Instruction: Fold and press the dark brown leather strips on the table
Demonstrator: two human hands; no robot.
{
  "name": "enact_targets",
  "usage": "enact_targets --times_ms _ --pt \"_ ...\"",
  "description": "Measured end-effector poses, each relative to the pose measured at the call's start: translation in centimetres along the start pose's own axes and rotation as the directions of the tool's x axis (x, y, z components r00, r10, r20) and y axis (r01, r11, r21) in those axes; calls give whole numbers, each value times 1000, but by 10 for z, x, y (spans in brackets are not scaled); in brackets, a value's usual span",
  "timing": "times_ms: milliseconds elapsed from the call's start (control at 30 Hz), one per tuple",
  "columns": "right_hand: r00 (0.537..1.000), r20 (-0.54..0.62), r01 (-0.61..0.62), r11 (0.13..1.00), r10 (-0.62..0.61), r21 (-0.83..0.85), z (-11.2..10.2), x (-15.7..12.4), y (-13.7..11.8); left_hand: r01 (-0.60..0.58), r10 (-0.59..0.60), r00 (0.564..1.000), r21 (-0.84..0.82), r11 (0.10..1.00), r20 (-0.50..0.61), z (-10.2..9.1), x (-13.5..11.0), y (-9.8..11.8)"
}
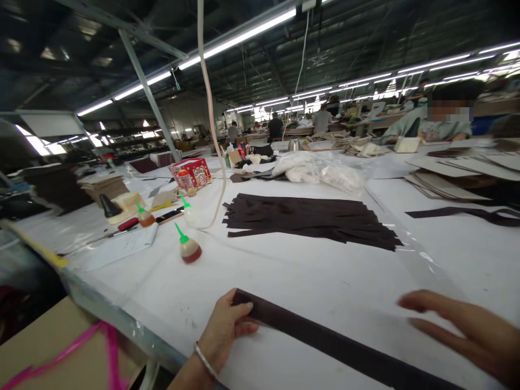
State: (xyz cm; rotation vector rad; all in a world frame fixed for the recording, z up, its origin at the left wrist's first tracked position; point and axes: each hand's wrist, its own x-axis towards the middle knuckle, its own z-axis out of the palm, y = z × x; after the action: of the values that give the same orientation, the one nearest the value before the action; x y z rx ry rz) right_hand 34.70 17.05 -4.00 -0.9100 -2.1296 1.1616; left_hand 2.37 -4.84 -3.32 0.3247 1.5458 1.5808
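Note:
A long dark brown strip (325, 336) runs from the lower middle toward the bottom right of the white table. At its near-left end, my left hand (227, 322) pinches it between thumb and fingers; a bracelet circles that wrist. My right hand (463, 330), blurred, hovers above the strip's right part with thumb and fingers apart and nothing between them. Farther back lies a pile of similar dark strips (309, 216), spread side by side. To the left of the pile stands a squeeze bottle (189, 249) with a green nozzle and reddish-brown liquid.
Two more green-tipped bottles, a phone (170, 214), a paper sheet (122, 246) and a red box (190, 173) occupy the left. A hose (211, 108) hangs down to the table (170, 303). Behind the pile lies clear plastic (317, 168); boards (447, 184) are stacked right. A co-worker (430, 124) sits beyond.

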Motion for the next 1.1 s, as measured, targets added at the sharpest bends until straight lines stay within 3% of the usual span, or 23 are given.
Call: enact_targets --times_ms 33,67,167,200,300,400,467,533,600,633,700,867,1033,1100 --pt "1000 10 23 992 -22 -125 25 7 -16 -13 13 1000 3 1000 -3 0 -2 0" --pt "992 115 77 977 -55 -197 52 13 -34 -26 26 1000 7 1000 -3 -1 -4 0" --pt "923 375 205 937 -88 -284 135 29 -95 -48 48 999 18 999 18 -4 -6 -1" --pt "908 414 210 926 -67 -313 157 35 -111 -50 50 998 18 999 29 -6 -6 -1" --pt "897 437 244 892 -59 -381 200 47 -134 -131 129 991 154 979 20 -15 -3 -2" --pt "908 413 254 871 -65 -422 213 53 -128 -240 282 956 342 908 -78 -27 -3 -3" --pt "913 404 252 867 -64 -430 216 56 -122 -361 453 887 479 800 -88 -34 -4 -5" --pt "913 401 262 867 -81 -424 219 58 -117 -528 612 781 657 539 126 -39 -6 -8" --pt "912 399 271 872 -98 -406 222 61 -113 -646 593 684 731 221 425 -42 -6 -11" --pt "910 402 272 876 -100 -398 223 62 -112 -670 535 664 733 115 522 -43 -6 -12" --pt "908 407 271 882 -101 -386 225 64 -110 -669 453 654 743 -26 606 -45 -2 -14" --pt "906 411 273 884 -104 -379 227 68 -106 -632 437 624 747 -206 648 -54 6 -17" --pt "902 415 276 897 -117 -346 231 70 -104 -643 502 489 684 -345 713 -62 11 -19" --pt "899 413 290 906 -146 -310 233 70 -102 -634 512 467 676 -375 721 -65 11 -19"
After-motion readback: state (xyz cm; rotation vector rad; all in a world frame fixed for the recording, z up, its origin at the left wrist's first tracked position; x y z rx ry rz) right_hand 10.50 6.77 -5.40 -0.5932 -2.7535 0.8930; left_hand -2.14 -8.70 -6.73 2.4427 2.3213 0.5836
